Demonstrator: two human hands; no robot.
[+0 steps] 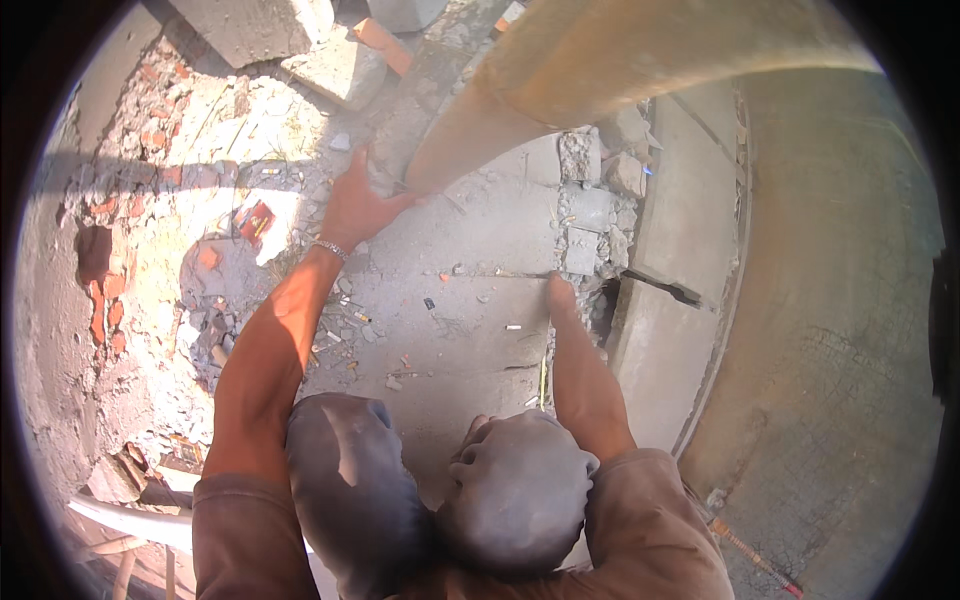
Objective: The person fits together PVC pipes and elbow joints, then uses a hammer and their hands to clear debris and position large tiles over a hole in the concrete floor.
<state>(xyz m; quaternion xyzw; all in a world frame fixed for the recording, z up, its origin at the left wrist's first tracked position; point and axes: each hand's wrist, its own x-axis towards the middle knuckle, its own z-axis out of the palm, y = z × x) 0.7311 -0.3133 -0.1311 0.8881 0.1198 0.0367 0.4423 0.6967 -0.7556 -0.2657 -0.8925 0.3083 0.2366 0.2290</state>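
Observation:
My left hand [360, 205] reaches forward with thumb and fingers spread, a bracelet [330, 248] on its wrist. It is over the rubble-strewn left side of a grey concrete slab [480, 235]. The thumb lies close to the low end of a large, smooth brown shape [540, 80], blurred and too plain to name. My right hand [562, 295] is down at the slab's right side, by a joint between slabs. Its fingers are hidden, so whether it grips the edge cannot be told.
Concrete chunks [340, 68] and brick pieces [384, 46] lie at the far left. Broken stones [590, 215] fill a gap between the slab and a pale kerb [685, 200]. A broken wall [100, 270] rises at left. My bent knees [520, 490] are close in front.

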